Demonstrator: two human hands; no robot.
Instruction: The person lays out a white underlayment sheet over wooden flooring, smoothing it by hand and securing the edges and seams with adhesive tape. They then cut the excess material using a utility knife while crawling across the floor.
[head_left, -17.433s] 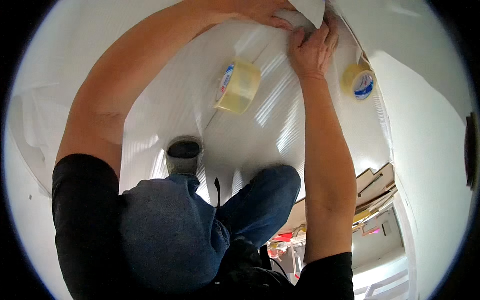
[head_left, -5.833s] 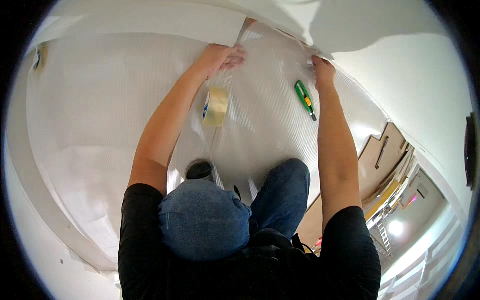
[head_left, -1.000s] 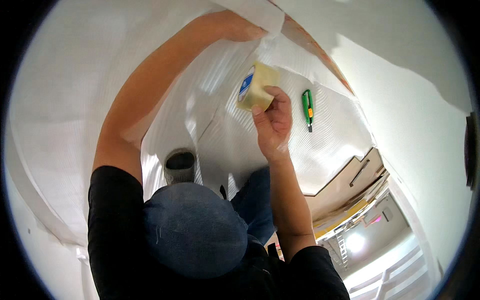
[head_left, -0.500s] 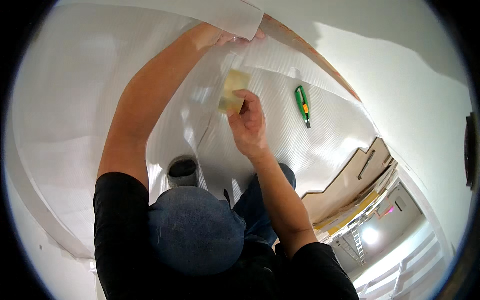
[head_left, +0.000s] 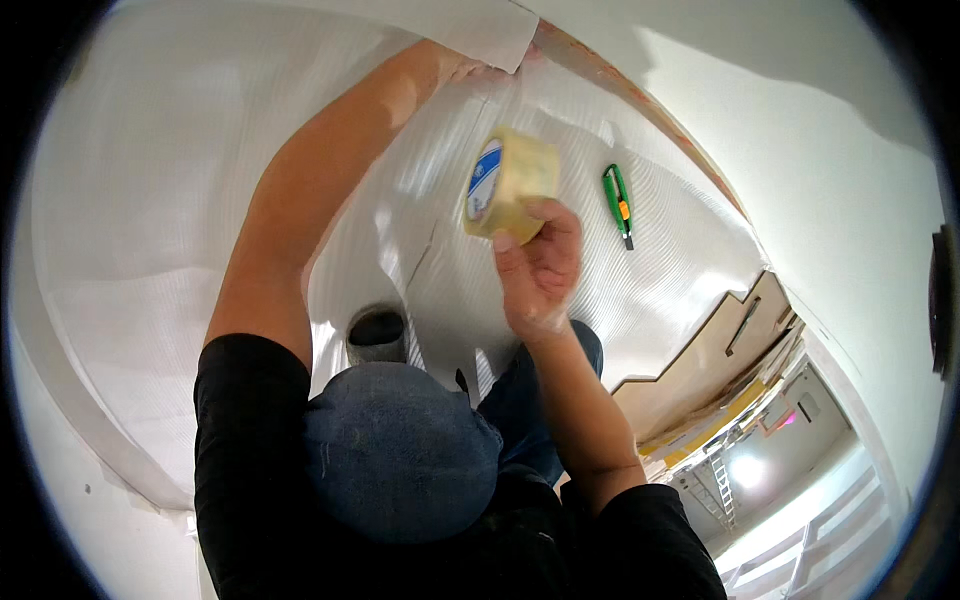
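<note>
My right hand [head_left: 540, 265] holds a roll of clear packing tape [head_left: 508, 182] up in the air above the floor. My left hand [head_left: 470, 68] reaches far forward and presses on the edge of a white sheet [head_left: 470, 25] where it meets the ribbed white floor covering [head_left: 680, 260]; its fingers are partly hidden under the sheet. A green utility knife [head_left: 618, 203] lies on the covering to the right of the tape roll. I kneel in blue jeans, with a knee [head_left: 400, 450] and a dark shoe [head_left: 377, 330] below.
White walls rise on the left and right. Brown cardboard pieces [head_left: 720, 360] lie at the right beyond the covering's edge, with a stairwell and a bright lamp [head_left: 745, 470] further down. An orange-brown strip [head_left: 640, 100] runs along the wall base.
My right hand has lifted the tape roll slightly rightward and turned it, so its flat side faces left. My left hand stays at the sheet's edge.
</note>
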